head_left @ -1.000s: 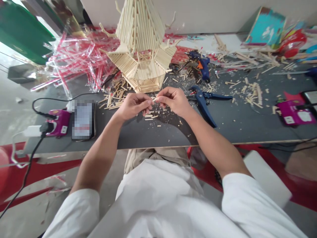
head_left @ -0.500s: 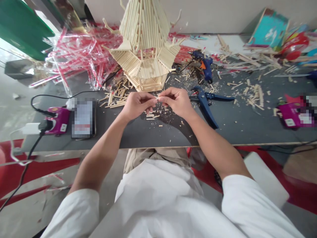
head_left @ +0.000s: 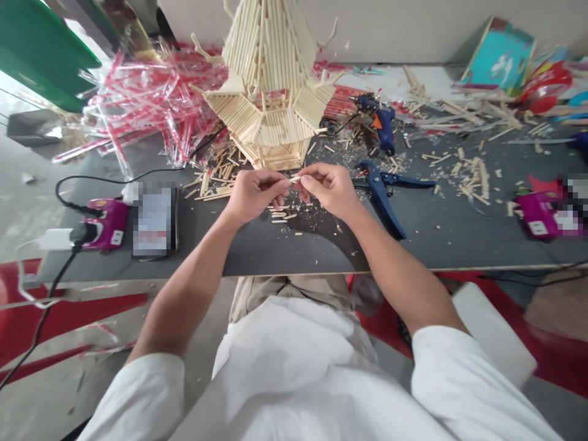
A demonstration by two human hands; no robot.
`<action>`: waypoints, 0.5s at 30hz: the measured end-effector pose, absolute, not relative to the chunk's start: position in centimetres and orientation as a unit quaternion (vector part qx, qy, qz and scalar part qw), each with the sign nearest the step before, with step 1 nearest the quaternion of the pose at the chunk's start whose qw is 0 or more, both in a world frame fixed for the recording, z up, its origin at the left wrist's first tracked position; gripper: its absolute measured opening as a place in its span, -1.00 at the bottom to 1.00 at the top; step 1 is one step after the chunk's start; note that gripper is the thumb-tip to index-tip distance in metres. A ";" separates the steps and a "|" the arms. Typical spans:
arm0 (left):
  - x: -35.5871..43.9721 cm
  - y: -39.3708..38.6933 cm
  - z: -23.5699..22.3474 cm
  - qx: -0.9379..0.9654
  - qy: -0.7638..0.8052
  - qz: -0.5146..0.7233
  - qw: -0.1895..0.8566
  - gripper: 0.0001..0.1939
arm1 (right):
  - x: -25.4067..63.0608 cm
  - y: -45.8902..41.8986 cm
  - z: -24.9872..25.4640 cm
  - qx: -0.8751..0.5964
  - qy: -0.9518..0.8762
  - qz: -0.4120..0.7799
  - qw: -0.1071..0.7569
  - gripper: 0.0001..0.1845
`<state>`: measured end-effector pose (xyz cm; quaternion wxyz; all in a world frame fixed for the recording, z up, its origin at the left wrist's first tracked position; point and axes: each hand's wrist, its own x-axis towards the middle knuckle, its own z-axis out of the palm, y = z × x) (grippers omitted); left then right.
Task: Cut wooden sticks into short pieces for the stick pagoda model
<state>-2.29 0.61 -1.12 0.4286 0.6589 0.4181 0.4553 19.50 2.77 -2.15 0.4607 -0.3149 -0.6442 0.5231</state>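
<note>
Short pale wooden stick (head_left: 294, 180) pinched between fingertips of left hand (head_left: 258, 195) and right hand (head_left: 329, 190), just in front of tiered pale-stick model (head_left: 278, 125) on dark grey tabletop (head_left: 197, 245), blue-handled cutter (head_left: 380, 197) lying beside right hand.

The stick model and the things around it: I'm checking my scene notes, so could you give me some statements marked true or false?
1. The left hand and right hand pinch a small stick. True.
2. The blue cutter is in the right hand. False: it lies on the table.
3. The glue gun lies right of the stick model. True.
4. The turquoise panel lies flat. False: it leans at a slant.
</note>
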 end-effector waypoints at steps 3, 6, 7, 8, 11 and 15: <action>-2.2 0.4 -1.0 0.674 0.425 0.446 0.407 -0.68 | 19.6 2.6 -2.1 -0.358 -0.667 0.460 0.465 -0.71; -2.1 0.3 -0.9 0.688 0.435 0.433 0.387 -0.68 | 19.7 2.4 -1.8 -0.382 -0.694 0.417 0.446 -0.79; -2.1 0.3 -0.9 0.690 0.437 0.430 0.383 -0.68 | 19.8 2.3 -1.7 -0.382 -0.699 0.416 0.438 -0.80; -2.1 0.3 -0.9 0.692 0.439 0.428 0.382 -0.68 | 19.9 2.3 -1.6 -0.381 -0.703 0.419 0.431 -0.80; -1.9 0.2 -0.9 0.690 0.445 0.425 0.381 -0.69 | 20.0 2.3 -1.4 -0.375 -0.710 0.422 0.422 -0.79; -1.9 0.1 -0.8 0.687 0.450 0.428 0.377 -0.67 | 20.4 2.8 -1.5 -0.395 -0.733 0.353 0.426 -0.84</action>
